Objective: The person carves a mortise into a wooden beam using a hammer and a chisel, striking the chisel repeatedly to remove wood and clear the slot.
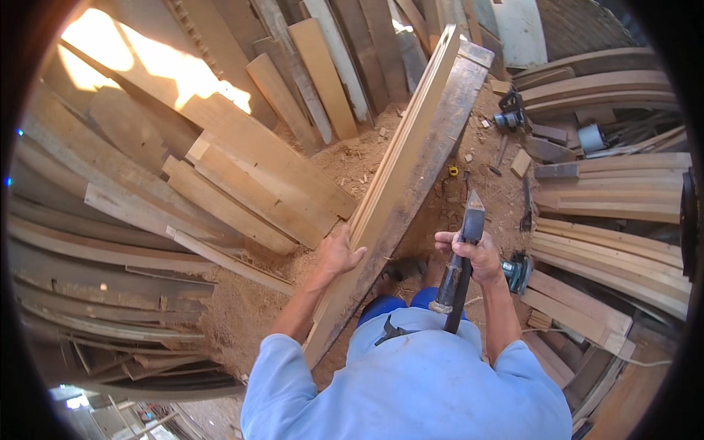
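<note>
A long stack of thin wooden boards [392, 172] stands on edge along a thick, worn plank [447, 110], running from beside my body up toward the far right. My left hand [339, 251] holds the boards at their left edge, thumb across the top face. In front of my chest, my right hand [475, 255] is closed around a long dark tool [473, 221] with a pointed metal head. Its lower part shows a black strip and a worn, rounded handle end; the exact kind is unclear. Some of my right fingers are hidden behind it.
Wide boards [268, 176] lean at the left over sawdust [345, 165]. Stacked lumber [609, 260] lines the right side. A green power tool [518, 273], another power tool [510, 111] and a yellow tape measure [453, 171] lie right of the plank. A cable [638, 362] trails nearby.
</note>
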Demonstrator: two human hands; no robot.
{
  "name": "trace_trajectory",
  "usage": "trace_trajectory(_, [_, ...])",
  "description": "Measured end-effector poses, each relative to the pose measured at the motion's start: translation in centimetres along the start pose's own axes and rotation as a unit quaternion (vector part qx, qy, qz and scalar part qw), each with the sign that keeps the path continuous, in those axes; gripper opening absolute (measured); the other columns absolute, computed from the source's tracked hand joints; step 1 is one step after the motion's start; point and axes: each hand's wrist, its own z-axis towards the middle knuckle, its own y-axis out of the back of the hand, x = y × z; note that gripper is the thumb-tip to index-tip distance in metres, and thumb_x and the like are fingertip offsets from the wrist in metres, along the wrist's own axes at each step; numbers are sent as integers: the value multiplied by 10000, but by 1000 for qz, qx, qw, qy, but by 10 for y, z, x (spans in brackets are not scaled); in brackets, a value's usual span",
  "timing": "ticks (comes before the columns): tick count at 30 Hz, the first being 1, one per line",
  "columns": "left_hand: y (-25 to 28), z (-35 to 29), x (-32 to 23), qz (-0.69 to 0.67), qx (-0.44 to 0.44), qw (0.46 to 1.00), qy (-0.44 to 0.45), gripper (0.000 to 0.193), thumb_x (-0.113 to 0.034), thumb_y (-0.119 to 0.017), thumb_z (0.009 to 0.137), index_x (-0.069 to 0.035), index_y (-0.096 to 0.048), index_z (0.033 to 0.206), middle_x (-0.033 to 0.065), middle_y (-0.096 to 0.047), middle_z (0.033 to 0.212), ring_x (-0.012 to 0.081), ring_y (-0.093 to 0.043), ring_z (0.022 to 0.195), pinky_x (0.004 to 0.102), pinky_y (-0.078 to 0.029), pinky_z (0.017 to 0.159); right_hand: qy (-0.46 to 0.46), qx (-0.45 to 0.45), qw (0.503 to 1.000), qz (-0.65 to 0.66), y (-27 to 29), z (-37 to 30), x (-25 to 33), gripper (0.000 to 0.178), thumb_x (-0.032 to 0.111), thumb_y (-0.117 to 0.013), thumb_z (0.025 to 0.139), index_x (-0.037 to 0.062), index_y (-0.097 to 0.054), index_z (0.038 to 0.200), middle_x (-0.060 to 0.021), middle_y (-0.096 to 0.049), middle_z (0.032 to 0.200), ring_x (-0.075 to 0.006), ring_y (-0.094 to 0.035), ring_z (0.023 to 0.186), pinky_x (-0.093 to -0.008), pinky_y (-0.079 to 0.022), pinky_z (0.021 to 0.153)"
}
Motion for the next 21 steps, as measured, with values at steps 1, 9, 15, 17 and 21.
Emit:
trace_trajectory(1, [-22, 3, 4, 20, -18, 999, -23, 668, -440, -769, 803, -34, -533, 1278, 291, -710, 957, 463, -699, 911, 549, -562, 780, -1, -24, 1000, 11, 3, -7, -8, 191, 121, -737, 835, 0, -709, 979, -225, -708, 1186, -267, -722, 1030, -387, -567, 927])
trace_trajectory(9, [-83, 12, 17, 13, -37, 999, -31, 567, -386, -743, 817, -65, -553, 1244, 254, -716, 885, 425, -716, 850, 552, -553, 731, -12, -102, 995, 14, -18, -32, -40, 188, 123, -739, 851, -13, -691, 971, -212, -699, 1173, -247, -726, 1001, -374, -576, 898])
trace_trajectory(15, [-93, 67, 10, -56, -45, 996, -48, 678, -360, -731, 842, -87, -505, 1420, 253, -712, 1106, 454, -685, 1015, 572, -537, 856, -3, -105, 994, -33, -55, -27, -49, 192, 138, -757, 845, -3, -705, 966, -161, -717, 1124, -171, -710, 884, -303, -581, 770])
trace_trajectory(17, [-95, 80, 8, -40, -78, 993, -78, 660, -380, -736, 847, -73, -530, 1395, 272, -689, 1166, 436, -656, 1113, 533, -527, 930, 5, -112, 991, -73, -51, -27, -56, 207, 140, -762, 843, -4, -708, 981, -131, -726, 1079, -135, -687, 814, -277, -572, 724])
trace_trajectory(21, [-91, 73, 76, -288, 35, 949, -127, 629, -403, -748, 868, -59, -563, 1361, 216, -684, 1207, 344, -656, 1131, 454, -530, 955, 0, -126, 990, -63, -66, -33, -68, 202, 133, -749, 855, -4, -713, 999, -87, -724, 1007, -105, -653, 756, -264, -557, 694])
